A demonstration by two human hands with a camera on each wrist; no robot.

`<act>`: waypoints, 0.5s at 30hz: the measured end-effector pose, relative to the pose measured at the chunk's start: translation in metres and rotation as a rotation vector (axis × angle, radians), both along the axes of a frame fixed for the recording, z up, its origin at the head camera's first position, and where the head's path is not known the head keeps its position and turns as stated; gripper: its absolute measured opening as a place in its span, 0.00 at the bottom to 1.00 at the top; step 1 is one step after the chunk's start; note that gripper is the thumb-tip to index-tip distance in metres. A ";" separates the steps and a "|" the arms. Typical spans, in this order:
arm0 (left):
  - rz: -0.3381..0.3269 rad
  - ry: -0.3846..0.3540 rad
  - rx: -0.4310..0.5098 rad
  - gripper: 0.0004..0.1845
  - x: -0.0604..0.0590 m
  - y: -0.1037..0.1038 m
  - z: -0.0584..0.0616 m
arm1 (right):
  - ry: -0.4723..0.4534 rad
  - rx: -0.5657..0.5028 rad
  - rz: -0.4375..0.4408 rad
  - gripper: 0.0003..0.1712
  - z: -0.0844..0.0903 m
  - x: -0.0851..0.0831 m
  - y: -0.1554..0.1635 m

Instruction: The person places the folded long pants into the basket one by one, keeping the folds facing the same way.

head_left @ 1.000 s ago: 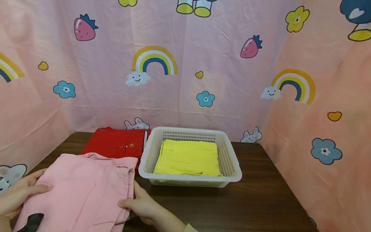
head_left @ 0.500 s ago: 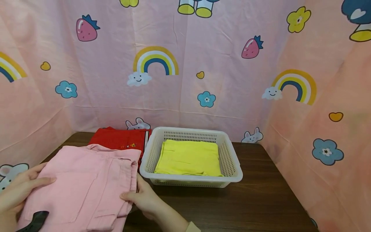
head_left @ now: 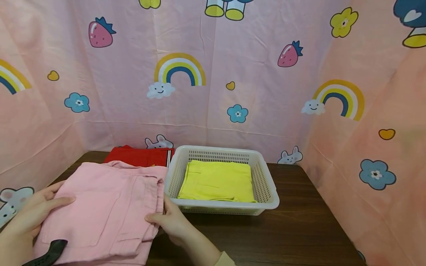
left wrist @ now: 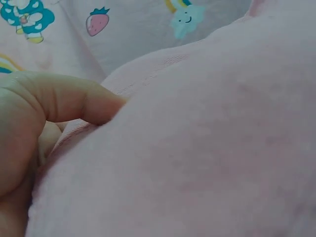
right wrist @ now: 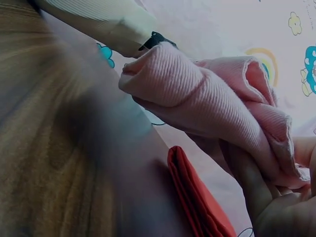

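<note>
Both hands hold a folded pink garment (head_left: pixel 96 207) of thick, twill-like cloth, with a stitched patch pocket, up off the table. My left hand (head_left: pixel 40 212) grips its left edge, thumb on top and the other fingers mostly hidden beneath. In the left wrist view the thumb (left wrist: pixel 84 98) presses on the cloth. My right hand (head_left: pixel 171 220) pinches the layered right edge; the right wrist view shows fingers (right wrist: pixel 249 180) under the folded layers. A white perforated basket (head_left: pixel 226 205) stands to the right, holding a folded yellow garment (head_left: pixel 217 181).
A folded red garment (head_left: pixel 138 157) with white stripes lies at the back left, partly covered from view by the pink one. The dark wooden table (head_left: pixel 299 221) extends right of the basket. A printed pink cloth (head_left: pixel 259 103) hangs behind and at the sides.
Both hands have moved the pink garment up and slightly right in the head view, hiding more of the red garment. Its grip looks the same; the basket has stayed put.
</note>
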State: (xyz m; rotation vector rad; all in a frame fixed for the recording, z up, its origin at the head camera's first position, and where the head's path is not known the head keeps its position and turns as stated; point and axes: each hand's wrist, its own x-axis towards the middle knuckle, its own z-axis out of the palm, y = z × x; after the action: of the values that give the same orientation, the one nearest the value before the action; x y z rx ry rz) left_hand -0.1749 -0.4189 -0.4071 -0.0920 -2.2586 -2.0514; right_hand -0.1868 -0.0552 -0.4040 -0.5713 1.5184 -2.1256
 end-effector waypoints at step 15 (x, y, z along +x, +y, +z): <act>-0.041 -0.004 0.151 0.25 -0.008 0.029 0.024 | 0.023 0.026 -0.012 0.33 0.021 -0.012 0.023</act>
State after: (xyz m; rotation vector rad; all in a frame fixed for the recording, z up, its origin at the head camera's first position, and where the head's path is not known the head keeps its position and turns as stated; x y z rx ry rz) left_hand -0.1826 -0.3901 -0.3833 -0.1243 -2.1117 -2.2362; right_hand -0.1984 -0.0320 -0.3829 -0.5816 1.5630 -2.1118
